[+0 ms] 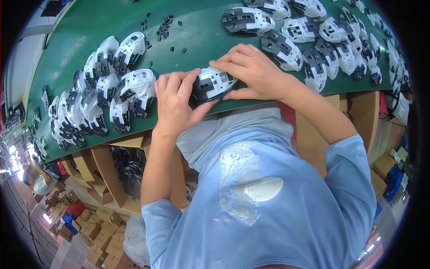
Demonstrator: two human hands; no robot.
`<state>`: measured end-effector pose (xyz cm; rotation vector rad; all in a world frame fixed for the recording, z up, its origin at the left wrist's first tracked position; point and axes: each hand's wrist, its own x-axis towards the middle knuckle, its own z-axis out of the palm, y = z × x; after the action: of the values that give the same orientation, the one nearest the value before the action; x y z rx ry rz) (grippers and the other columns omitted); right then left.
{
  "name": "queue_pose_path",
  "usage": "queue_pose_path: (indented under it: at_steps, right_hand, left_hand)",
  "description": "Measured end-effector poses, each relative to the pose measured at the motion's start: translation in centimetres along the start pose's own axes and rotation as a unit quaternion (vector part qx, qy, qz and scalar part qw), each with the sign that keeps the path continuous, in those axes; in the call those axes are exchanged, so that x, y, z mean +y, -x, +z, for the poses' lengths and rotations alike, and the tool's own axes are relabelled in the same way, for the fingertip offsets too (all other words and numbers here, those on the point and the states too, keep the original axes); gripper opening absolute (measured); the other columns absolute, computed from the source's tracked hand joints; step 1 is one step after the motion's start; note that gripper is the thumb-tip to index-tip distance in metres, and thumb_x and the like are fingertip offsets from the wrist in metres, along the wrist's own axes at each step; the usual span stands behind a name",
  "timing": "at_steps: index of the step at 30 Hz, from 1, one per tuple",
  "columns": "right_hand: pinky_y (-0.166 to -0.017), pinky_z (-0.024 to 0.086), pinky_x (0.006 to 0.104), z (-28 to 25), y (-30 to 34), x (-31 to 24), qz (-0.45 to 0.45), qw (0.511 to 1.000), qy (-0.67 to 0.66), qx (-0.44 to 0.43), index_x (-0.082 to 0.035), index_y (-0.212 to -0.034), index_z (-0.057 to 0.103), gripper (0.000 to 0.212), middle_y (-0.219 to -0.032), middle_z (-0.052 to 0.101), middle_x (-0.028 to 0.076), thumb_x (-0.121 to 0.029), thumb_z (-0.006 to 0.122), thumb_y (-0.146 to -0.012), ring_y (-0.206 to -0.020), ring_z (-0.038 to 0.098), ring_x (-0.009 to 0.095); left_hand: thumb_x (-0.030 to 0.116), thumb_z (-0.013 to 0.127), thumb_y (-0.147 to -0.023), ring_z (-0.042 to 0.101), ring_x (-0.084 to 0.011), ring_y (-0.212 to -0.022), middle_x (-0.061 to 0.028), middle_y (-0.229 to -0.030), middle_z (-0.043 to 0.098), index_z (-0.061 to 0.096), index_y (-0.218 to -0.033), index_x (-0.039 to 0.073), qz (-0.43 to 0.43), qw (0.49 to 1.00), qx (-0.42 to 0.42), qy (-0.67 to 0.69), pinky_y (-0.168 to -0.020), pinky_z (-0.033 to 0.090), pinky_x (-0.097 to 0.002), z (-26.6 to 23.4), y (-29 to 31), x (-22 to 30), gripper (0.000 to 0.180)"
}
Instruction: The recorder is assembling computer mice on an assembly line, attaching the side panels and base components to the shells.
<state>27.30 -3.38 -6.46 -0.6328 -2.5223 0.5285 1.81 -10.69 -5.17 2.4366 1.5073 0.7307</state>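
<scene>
At the near edge of the green table, both hands are closed on one curved white-and-black plastic shell (pixel 214 83) with cut-out slots. My left hand (pixel 175 101) grips its left end, fingertips on the top edge and thumb at the lower side. My right hand (pixel 255 71) holds the right end, with the fingers over the top corner and the thumb underneath. The shell's ends are partly hidden by my fingers. Small black plastic clips (pixel 165 28) lie scattered beyond my left hand.
Similar shells are piled close on the left (pixel 107 85) and right (pixel 309 40) of the green tabletop (pixel 197 40). Below the table edge stand open cardboard boxes, one holding black parts (pixel 127 166). Stacked cartons (pixel 105 228) and another person (pixel 42 181) appear at lower left.
</scene>
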Motion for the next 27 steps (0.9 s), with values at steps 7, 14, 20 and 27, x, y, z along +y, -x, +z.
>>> queue_pose_path:
  at_steps: [7,14,20,27]
  right_hand:
    - [-0.085,0.049,0.0420,0.1,-1.1,0.7,-0.040,0.999,-0.037,0.003,-0.005,-0.129,0.064,0.064,-0.106,0.063,0.009,-0.033,0.083,-0.075,-0.098,0.059,0.031]
    - [-0.101,0.045,0.0496,-0.5,0.1,-1.0,0.038,0.999,-0.009,-0.022,-0.003,-0.139,0.062,0.073,-0.125,0.065,0.016,-0.027,0.083,-0.073,-0.113,0.060,0.037]
    - [-0.094,0.045,0.0460,-1.0,-0.3,-2.0,0.040,0.997,-0.057,-0.018,0.001,-0.136,0.062,0.076,-0.120,0.064,0.015,-0.024,0.086,-0.068,-0.104,0.057,0.036]
    - [-0.096,0.045,0.0475,-0.3,-0.3,-1.7,0.043,0.994,-0.098,0.010,0.002,-0.140,0.058,0.083,-0.124,0.061,0.019,-0.033,0.086,-0.069,-0.109,0.055,0.039]
  left_hand:
    - [0.032,0.085,-0.070,0.058,-0.0331,-0.089,-0.0123,-0.099,0.066,0.068,-0.122,0.002,0.040,0.998,0.021,-0.042,-0.082,0.043,-0.0456,-0.4,-0.5,-0.3,0.062]
    - [0.032,0.083,-0.072,0.059,-0.0392,-0.106,-0.0186,-0.114,0.064,0.063,-0.117,0.001,0.018,0.997,0.043,0.069,-0.093,0.045,-0.0508,0.1,-0.4,0.8,0.058]
    - [0.035,0.086,-0.064,0.051,-0.0361,-0.115,-0.0115,-0.126,0.059,0.064,-0.122,0.008,-0.016,0.996,0.067,0.063,-0.098,0.040,-0.0478,1.3,0.9,1.5,0.067]
    - [0.035,0.087,-0.064,0.054,-0.0320,-0.107,-0.0093,-0.115,0.063,0.065,-0.121,0.006,-0.020,0.993,0.093,0.073,-0.091,0.041,-0.0458,1.1,1.8,1.2,0.068]
